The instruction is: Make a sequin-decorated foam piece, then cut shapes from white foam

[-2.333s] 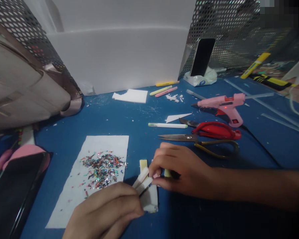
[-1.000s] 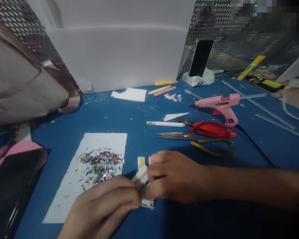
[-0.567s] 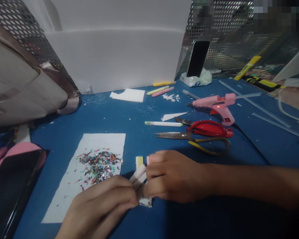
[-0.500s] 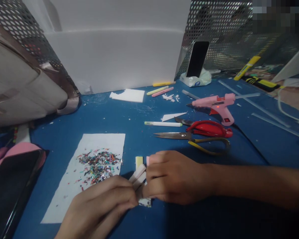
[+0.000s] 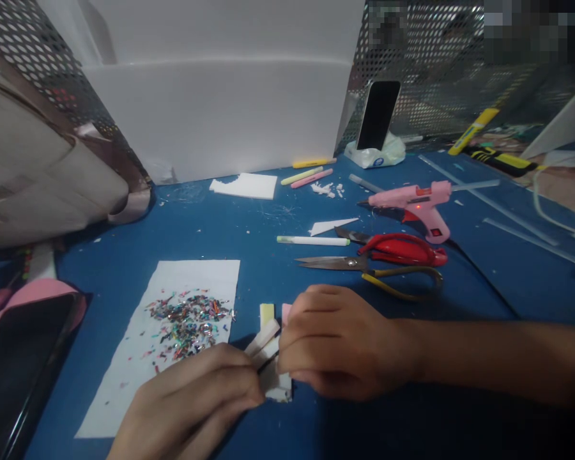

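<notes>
My left hand (image 5: 196,402) is closed near the table's front edge, pinching the lower ends of white foam strips (image 5: 263,338) that fan up to the right. My right hand (image 5: 340,342) is curled shut against the same small foam piece (image 5: 278,386) from the right, fingertips pressed on it. A yellow strip (image 5: 267,313) and a pink bit stick up just behind the fingers. What lies under the right palm is hidden.
A white sheet (image 5: 191,275) with a heap of glitter shreds (image 5: 186,319) lies left of the hands. Behind them: scissors (image 5: 364,265), red-handled cutters (image 5: 402,249), a pink glue gun (image 5: 412,198), a white pen (image 5: 311,241), chalk sticks, foam scraps, a propped phone (image 5: 377,115). A dark tablet (image 5: 14,370) sits at the left.
My right hand has closed in from the right onto the foam piece and now covers most of it. My left hand has kept its pinch on the strips.
</notes>
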Available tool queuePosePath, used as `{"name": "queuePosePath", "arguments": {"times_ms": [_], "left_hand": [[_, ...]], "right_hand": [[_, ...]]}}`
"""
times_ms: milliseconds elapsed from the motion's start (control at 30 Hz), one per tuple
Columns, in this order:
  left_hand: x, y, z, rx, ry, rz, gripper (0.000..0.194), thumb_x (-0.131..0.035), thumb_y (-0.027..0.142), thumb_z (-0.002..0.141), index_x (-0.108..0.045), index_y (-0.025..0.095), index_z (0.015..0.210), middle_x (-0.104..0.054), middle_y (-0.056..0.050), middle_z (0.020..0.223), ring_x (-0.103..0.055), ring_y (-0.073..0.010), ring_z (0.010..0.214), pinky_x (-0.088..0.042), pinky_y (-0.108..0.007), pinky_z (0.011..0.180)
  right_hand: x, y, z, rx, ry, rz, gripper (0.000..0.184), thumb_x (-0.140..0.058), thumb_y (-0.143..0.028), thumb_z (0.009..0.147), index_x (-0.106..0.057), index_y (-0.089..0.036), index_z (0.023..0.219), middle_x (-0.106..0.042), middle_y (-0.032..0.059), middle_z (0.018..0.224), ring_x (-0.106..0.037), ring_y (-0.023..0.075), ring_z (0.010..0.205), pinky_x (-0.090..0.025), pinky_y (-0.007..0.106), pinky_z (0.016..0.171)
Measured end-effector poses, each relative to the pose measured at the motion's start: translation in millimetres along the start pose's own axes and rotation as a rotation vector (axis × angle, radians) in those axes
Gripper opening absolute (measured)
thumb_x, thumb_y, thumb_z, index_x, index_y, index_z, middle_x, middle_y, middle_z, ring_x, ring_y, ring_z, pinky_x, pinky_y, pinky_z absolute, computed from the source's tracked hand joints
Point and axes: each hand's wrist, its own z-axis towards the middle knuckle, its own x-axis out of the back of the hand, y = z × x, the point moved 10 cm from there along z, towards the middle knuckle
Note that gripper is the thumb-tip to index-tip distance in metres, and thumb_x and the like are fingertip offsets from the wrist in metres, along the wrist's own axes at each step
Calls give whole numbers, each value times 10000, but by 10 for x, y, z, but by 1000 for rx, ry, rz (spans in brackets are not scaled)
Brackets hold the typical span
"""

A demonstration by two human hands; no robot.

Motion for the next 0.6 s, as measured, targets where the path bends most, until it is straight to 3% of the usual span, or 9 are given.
{"name": "queuePosePath", "arguments": {"times_ms": [333,600], "left_hand": [[-12,-9,6,16,-20,-20,158,-516,139,919,-637,232,961,-673,-19,916,-657,-107,840,-518,-150,748],[46,-97,76,127,69,-173,145,-545,118,889,-635,220,841,-665,15,824,-630,-84,721,-487,-151,672]], "right_hand": [[171,328,26,-317,131,274,186,-426,-116,918,-589,-156,997,-636,46,866,-544,143,808,-428,323,822],[116,278,22,-254,101,348,233,-402,-54,902,-581,-149,1015,-635,26,802,-537,132,787,-428,294,775]]}}
